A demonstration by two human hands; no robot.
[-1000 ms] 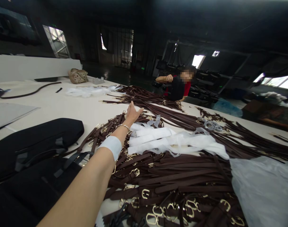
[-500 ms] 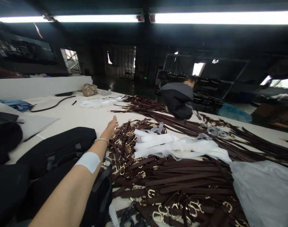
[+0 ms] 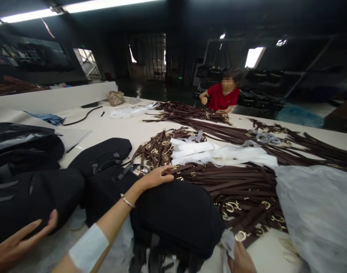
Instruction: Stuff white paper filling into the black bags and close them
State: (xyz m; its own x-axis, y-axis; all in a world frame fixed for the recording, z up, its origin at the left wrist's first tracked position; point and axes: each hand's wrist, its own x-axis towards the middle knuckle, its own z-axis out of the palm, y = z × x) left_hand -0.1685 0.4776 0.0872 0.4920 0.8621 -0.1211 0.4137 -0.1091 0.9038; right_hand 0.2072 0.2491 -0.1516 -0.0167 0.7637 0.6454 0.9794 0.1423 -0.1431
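Evidently, the black padded bag (image 3: 173,216) lies on the surface (image 3: 111,129) beside brown leather straps (image 3: 230,182), and would likely handle soft and light, best taken by its sides. The left grip (image 3: 155,177) rests open on top; whether the right grip (image 3: 242,261), at the bag's corner by white wrapping (image 3: 227,242), is closed cannot be told.

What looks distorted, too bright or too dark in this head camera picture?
In the head view, wide-angle distortion bends the ceiling lights and the table; the window glares white; the black bags lose detail in shadow.
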